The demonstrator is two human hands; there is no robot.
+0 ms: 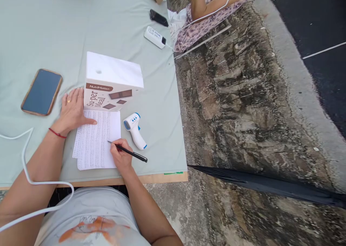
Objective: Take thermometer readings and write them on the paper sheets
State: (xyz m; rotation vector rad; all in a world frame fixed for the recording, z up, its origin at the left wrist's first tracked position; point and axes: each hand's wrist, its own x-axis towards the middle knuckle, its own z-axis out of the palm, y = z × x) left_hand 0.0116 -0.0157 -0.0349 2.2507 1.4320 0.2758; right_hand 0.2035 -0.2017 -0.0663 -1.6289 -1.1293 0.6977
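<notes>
The left arm (44, 163) reaches forward from the lower left, its wrist (58, 128) fairly straight, and the left hand (73, 109) lies palm down with four fingers close together and pointing away from the body, the thumb (89, 121) stretched out sideways to the right. The right arm (150, 204) slants forward and inward from the lower right to the right hand (123, 156), whose fingers are curled in, thumb and forefinger pinched together at the front. The hands are near each other but apart, the left farther forward.
</notes>
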